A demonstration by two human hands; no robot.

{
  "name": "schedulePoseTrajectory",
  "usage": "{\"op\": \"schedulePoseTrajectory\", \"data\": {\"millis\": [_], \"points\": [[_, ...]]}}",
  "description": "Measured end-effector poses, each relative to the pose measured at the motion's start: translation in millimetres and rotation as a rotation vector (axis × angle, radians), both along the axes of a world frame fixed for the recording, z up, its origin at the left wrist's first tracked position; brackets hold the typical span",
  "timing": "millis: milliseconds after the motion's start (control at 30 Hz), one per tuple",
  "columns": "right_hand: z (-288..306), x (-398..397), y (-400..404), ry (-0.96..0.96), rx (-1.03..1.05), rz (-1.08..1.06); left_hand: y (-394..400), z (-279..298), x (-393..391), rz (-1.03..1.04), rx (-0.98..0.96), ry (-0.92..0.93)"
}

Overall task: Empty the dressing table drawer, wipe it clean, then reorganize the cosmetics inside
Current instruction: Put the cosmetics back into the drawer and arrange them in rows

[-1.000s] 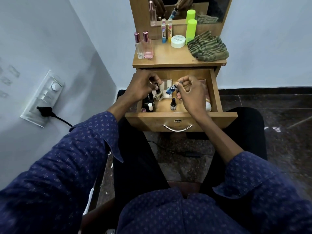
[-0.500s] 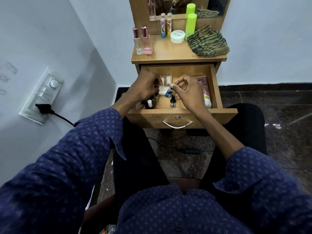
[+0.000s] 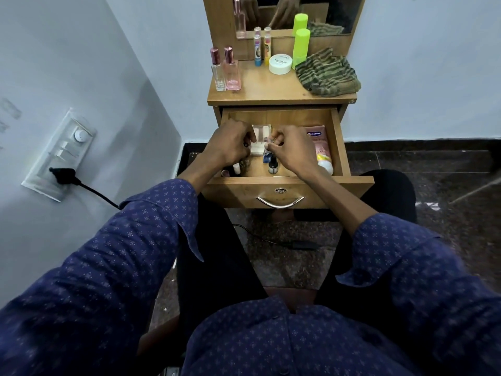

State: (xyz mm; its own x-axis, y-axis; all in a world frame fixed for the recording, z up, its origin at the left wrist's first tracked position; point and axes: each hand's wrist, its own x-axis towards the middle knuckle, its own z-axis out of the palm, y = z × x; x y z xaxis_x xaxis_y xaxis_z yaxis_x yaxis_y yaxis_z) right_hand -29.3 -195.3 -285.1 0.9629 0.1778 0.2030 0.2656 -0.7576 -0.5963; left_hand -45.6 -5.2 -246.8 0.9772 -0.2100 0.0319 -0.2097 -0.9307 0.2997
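The wooden drawer (image 3: pixel 279 116) of the dressing table is pulled out over my lap. My left hand (image 3: pixel 230 143) is inside it on the left, fingers curled around a small dark-capped bottle that is mostly hidden. My right hand (image 3: pixel 292 150) is in the middle, pinching the top of a small blue bottle (image 3: pixel 267 157) held low over the drawer floor. A dark nail polish bottle (image 3: pixel 272 167) stands just in front of it. A clear compact (image 3: pixel 259 139) lies between my hands, a pink tube (image 3: pixel 320 145) lies along the right wall, and small bottles (image 3: pixel 237 168) stand at the front left.
On the tabletop (image 3: pixel 271 89) stand two perfume bottles (image 3: pixel 227 70), two small tubes (image 3: pixel 261 50), a white jar (image 3: pixel 280 64) and a green can (image 3: pixel 301 46), with a striped cloth (image 3: pixel 328 73) at the right. A wall with a plugged-in socket (image 3: pixel 63 176) is close on the left.
Both hands have dropped lower into the drawer. The blue bottle, held tilted and higher before, now sits upright near the drawer floor under my right fingers.
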Motion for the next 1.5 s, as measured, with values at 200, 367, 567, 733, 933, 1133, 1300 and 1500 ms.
{"op": "schedulePoseTrajectory", "data": {"millis": [200,367,567,733,933,1133,1300,1500], "points": [[1,0,12,-0.058,-0.136,0.026,0,-3,-3,0.009,0.052,-0.082],[12,2,2,0.131,0.0,0.079,1,-5,-4,-0.003,0.08,-0.079],[36,15,-43,0.07,0.126,0.027,-3,-8,-10,-0.015,0.045,-0.101],[35,22,-66,0.075,0.06,0.008,-11,-11,-14,-0.068,0.023,-0.151],[20,16,-58,0.111,-0.006,0.072,-25,-7,-14,-0.147,0.118,-0.135],[21,13,-36,0.06,-0.226,0.158,-34,-11,-12,-0.154,0.291,-0.095],[30,16,-22,0.104,-0.307,0.103,-34,-11,-12,-0.161,0.242,-0.087],[28,16,-13,0.132,-0.346,0.068,-13,-3,-19,-0.176,0.07,-0.036]]}}
